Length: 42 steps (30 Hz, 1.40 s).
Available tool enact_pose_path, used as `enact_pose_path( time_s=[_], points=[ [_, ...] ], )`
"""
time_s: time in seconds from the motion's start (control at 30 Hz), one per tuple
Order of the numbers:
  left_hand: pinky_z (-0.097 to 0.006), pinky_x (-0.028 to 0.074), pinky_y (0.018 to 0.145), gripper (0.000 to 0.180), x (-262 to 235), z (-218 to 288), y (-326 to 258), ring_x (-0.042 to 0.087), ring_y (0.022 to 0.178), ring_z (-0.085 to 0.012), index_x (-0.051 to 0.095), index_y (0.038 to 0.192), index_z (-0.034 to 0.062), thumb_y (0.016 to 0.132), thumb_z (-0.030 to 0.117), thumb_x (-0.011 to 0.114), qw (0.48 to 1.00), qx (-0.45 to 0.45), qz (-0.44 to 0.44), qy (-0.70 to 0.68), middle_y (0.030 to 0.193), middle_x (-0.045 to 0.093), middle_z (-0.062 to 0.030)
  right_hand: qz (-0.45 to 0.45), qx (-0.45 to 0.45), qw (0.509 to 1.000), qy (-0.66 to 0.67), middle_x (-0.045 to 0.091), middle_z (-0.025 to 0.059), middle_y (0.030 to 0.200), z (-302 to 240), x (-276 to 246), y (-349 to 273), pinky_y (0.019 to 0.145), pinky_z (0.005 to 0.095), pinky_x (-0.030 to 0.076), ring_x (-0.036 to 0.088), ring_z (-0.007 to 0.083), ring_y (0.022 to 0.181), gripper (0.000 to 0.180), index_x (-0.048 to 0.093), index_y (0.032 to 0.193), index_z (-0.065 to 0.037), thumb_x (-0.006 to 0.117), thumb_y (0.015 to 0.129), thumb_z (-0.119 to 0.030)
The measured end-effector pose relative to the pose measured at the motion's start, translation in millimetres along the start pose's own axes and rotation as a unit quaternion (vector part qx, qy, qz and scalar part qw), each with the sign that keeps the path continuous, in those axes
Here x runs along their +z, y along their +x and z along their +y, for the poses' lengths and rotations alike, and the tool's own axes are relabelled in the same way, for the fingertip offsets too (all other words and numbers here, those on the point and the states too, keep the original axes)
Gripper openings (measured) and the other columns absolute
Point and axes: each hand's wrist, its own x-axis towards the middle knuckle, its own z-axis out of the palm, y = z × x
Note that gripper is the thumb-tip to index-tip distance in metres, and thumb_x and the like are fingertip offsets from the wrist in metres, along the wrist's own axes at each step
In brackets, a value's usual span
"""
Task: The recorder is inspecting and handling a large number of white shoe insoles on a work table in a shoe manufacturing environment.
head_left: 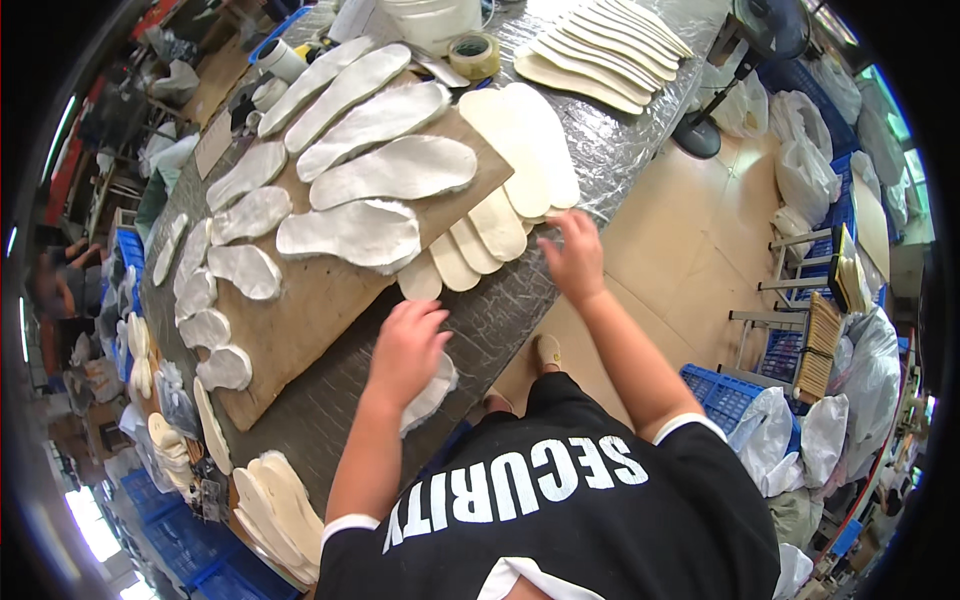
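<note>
Currently left hand point(405, 350) presses flat on a white insole point(430, 392), right hand point(572, 255) open, fingertips on fanned cream insoles point(480, 235).

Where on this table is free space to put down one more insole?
Free: the bare board between the silver-coated insoles and left hand, and the foil table between the cream insoles and far stack. Crowded: the board's upper part and left edge.
</note>
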Motion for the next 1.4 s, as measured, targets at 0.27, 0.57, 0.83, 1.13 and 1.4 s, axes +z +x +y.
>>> enact_pose_path(
  time_s=[0.27,0.57,0.83,1.13,1.4],
  points=[
    [-0.045,0.031,0.112,0.049,92.1,34.2,132.2,0.038,0.135,-0.0315,0.058,0.122,0.0026,0.079,0.019,0.073,0.983,0.029,-0.071,0.17,0.138,0.049,-0.0149,-0.334,-0.308,0.886,-0.094,0.064,0.0105,0.116,77.2,0.0,141.1,0.095,0.0359,0.047,0.058,0.029,0.112,0.024,0.067,0.097,-0.006,0.07,0.075,-0.014],
    [-0.04,0.045,0.096,0.039,97.7,37.7,165.7,0.054,0.111,-0.0337,0.059,0.115,-0.0017,0.081,0.013,0.071,0.994,-0.087,-0.036,0.064,0.118,0.06,-0.0178,0.065,0.231,0.858,0.454,0.069,0.0021,0.083,98.4,-33.6,198.0,0.06,0.0246,0.049,0.064,0.0082,0.073,0.02,0.067,0.103,-0.001,0.056,0.099,-0.017],
    [-0.039,0.055,0.078,0.08,81.8,56.7,150.9,0.062,0.105,-0.0279,0.048,0.131,-0.0044,0.085,0.057,0.067,0.582,-0.182,0.052,-0.791,0.12,0.059,-0.0198,0.022,-0.25,0.939,0.236,0.07,0.0138,0.101,-6.8,-119.3,98.9,0.065,0.0337,0.053,0.068,0.0269,0.079,0.033,0.068,0.102,0.0,0.058,0.072,0.01],
    [-0.023,0.04,0.056,0.092,-13.8,76.0,50.0,0.05,0.067,-0.0127,0.047,0.127,-0.0132,0.078,0.062,0.069,0.709,-0.165,0.161,-0.666,0.091,0.061,-0.0147,-0.145,-0.4,0.866,0.264,0.065,0.0117,0.113,-69.3,-73.2,-23.1,0.066,0.0314,0.047,0.064,0.0174,0.077,0.052,0.061,0.123,-0.003,0.07,0.073,-0.018],
    [-0.018,0.035,0.053,0.094,-68.3,36.5,-114.2,0.048,0.07,-0.0071,0.05,0.123,-0.0033,0.072,0.074,0.068,0.825,-0.294,0.297,-0.381,0.108,0.057,-0.0118,-0.446,-0.046,0.812,0.373,0.068,0.0146,0.082,-68.0,3.3,-109.2,0.065,0.0382,0.054,0.066,0.0282,0.064,0.055,0.041,0.139,0.002,0.061,0.088,-0.006]
  ],
)
